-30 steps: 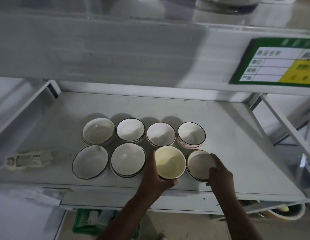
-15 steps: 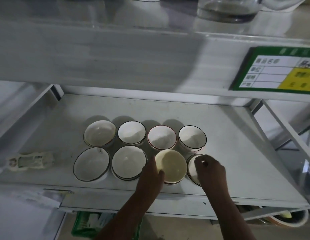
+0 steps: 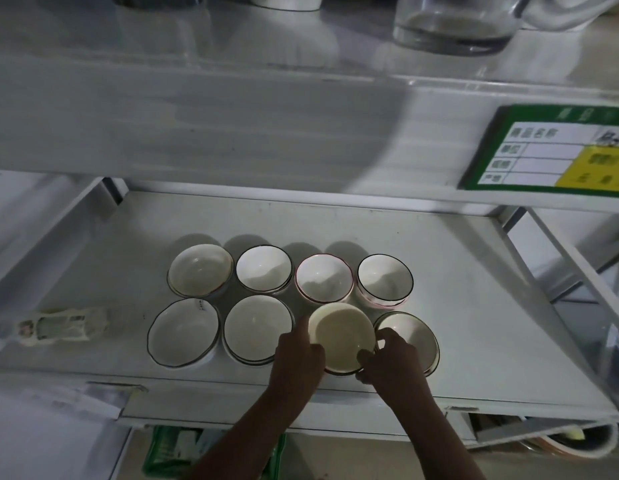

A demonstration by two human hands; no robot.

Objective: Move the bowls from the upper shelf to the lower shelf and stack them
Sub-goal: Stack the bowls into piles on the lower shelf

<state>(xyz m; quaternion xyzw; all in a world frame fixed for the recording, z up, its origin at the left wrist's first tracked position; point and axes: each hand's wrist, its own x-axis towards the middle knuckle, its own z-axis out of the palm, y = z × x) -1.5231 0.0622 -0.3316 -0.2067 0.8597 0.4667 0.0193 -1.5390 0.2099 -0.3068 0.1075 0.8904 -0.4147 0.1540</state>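
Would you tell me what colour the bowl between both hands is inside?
Pale yellow inside the round bowl, seen in the head view.

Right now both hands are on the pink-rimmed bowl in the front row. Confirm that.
Not quite. In the head view the left hand and right hand are on the yellow bowl in the front row; the pink-rimmed bowl sits untouched behind it.

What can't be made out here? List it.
Head view only:
- Green label: print blurred, right side cut off by the frame edge.
- Glass jar: top cut off.
- Right hand covers the near part of the rightmost front bowl.
- Packet: print too blurred.
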